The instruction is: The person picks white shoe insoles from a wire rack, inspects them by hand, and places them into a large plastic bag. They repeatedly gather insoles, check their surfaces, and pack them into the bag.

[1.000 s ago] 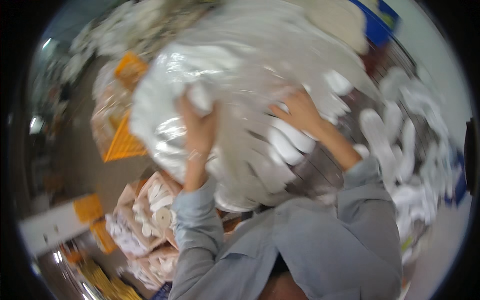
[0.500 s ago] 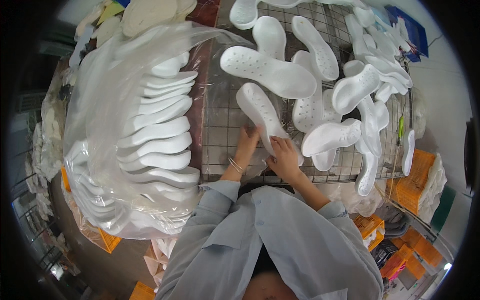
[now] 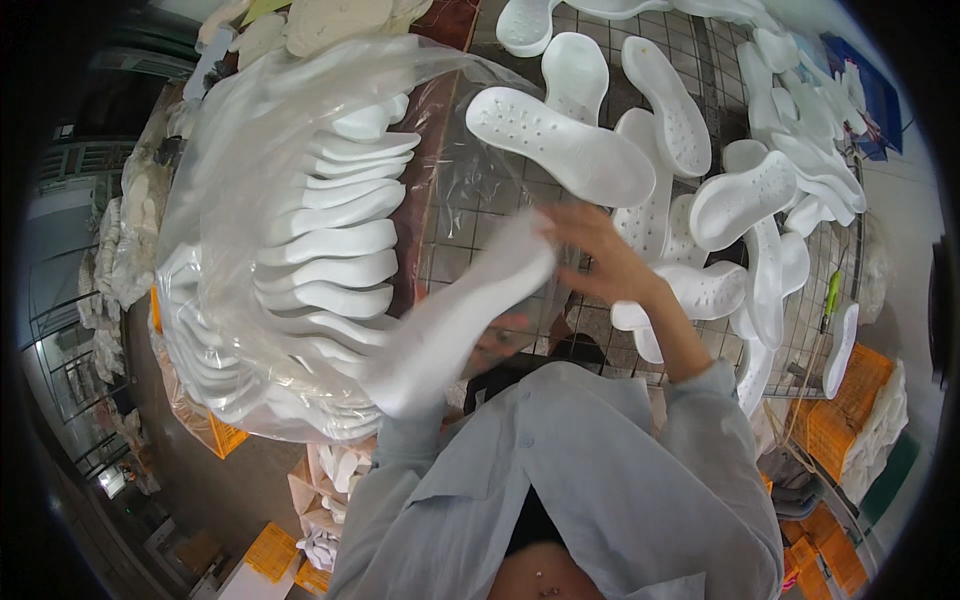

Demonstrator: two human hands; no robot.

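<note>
A white shoe insole (image 3: 455,315), blurred by motion, is lifted and slants in front of me. My left hand (image 3: 497,340) holds it from underneath; most of that hand is hidden behind it, with some fingers showing past its edge. At the insole's far end is my right hand (image 3: 605,258), fingers apart and fingertips over the tip, also smeared. Left of the insole, a clear plastic bag (image 3: 225,190) holds a row of stacked white insoles (image 3: 330,245). Loose white insoles with dimpled surfaces (image 3: 560,145) lie on the wire-grid table (image 3: 450,235) beyond my right hand.
More insoles are heaped at the far right beside a blue crate (image 3: 868,95). A green-handled tool (image 3: 831,298) lies near the table's right edge. Orange crates (image 3: 845,410) stand at the lower right. Cream-coloured flat pieces (image 3: 335,22) sit behind the bag.
The insole that lay on the grid between both hands has been lifted and swung toward my left. My right hand has moved up to its far end. The view has shifted slightly.
</note>
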